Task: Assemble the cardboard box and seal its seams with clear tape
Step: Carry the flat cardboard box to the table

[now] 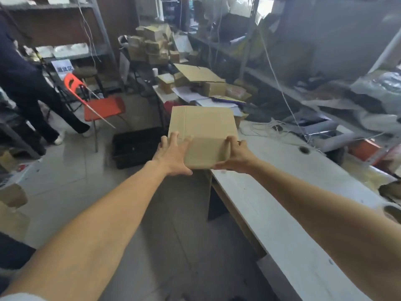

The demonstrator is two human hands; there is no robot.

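A plain brown cardboard box [204, 129] is held out in front of me, above the left end of the white table [271, 192]. It looks flat or only partly opened, with a flap folded toward me along its near edge. My left hand [171, 155] grips its near left side, fingers spread over the top. My right hand [235, 156] grips the near right corner, thumb under the edge. No tape is in sight.
A black bin [134, 146] sits on the floor beyond my left hand. An orange chair [97, 105] and a person in dark clothes [26, 88] stand at the left. Stacked cartons [152, 46], loose boxes and papers crowd the far table; white cables [271, 127] lie at right.
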